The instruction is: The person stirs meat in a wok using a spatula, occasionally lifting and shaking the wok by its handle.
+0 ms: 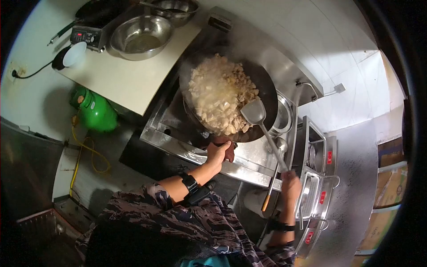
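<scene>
Steam rises from a big dark wok on the stove, filled with pale chopped pieces of food, possibly meat. At its near rim, my left hand is closed around a dark reddish-brown cloth; the cloth covers whatever part of the wok lies beneath. My right hand grips the long handle of a metal wok spatula. The spatula's broad blade rests against the food on the wok's right side, with the handle slanting down to the right.
Right of the wok are a metal pot, a ladle with a wooden handle end and a wire-handled strainer basket. A steel bowl stands on the left counter. A green gas cylinder sits below.
</scene>
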The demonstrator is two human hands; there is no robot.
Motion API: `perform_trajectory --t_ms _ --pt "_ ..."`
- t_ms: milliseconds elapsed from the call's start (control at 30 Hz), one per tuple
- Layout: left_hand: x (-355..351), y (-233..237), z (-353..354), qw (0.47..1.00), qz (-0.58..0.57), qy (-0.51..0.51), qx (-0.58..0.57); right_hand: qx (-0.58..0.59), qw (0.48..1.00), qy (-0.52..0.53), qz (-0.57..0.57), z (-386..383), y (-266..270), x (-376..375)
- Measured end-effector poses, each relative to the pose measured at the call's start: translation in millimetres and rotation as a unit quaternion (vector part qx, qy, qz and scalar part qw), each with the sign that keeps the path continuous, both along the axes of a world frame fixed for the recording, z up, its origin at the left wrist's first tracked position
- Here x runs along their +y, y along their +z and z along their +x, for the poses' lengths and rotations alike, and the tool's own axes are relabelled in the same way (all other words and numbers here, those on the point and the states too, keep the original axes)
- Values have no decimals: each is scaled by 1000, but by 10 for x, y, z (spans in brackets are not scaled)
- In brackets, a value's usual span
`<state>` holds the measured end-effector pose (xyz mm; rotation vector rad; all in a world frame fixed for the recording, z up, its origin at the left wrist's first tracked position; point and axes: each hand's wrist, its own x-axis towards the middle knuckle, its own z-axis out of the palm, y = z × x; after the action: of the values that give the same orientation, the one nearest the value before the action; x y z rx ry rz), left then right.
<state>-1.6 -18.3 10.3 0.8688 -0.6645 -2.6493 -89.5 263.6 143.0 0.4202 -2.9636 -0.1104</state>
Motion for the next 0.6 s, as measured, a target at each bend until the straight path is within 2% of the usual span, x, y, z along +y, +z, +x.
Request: perform_trajectory --t_ms 67,100,133,167,200,233,267,300,333,367,467,533,600 --pt "-3 -1 -15 1000 12 9 18 -48 993 3 103 -353 591 -30" --pt "-2 -5 -13 999 15 22 34 -74 991 38 100 -553 887 -29" --pt "13 -11 -5 998 17 34 48 -95 986 25 136 -766 1160 -77" --pt "29 -9 -6 998 23 35 49 -88 979 20 184 -748 1544 -389" --pt "34 5 -23 998 13 50 32 -69 963 45 256 -1157 1612 -240" --pt "37 31 -38 998 3 64 16 -130 954 22 268 -1000 1987 -774" --pt "28 56 -51 997 -8 77 -2 -115 947 45 296 -1134 2118 -897" --pt "-62 191 26 1000 -1 22 -11 -100 930 124 330 -1385 2181 -885" --pt "-63 148 26 1000 1 22 -11 -230 919 31 317 -1569 2291 -1114" --pt "-44 77 24 1000 3 12 3 -242 913 -40 326 -1567 2340 -1375" --pt "-20 47 -2 1000 8 20 4 -245 885 -44 393 -1717 2269 -1829" --pt "14 5 -41 998 5 62 28 -244 906 -35 345 -1767 2086 -1964" --pt "0 83 -24 998 13 60 20 -262 908 -33 326 -2030 1700 -1952"
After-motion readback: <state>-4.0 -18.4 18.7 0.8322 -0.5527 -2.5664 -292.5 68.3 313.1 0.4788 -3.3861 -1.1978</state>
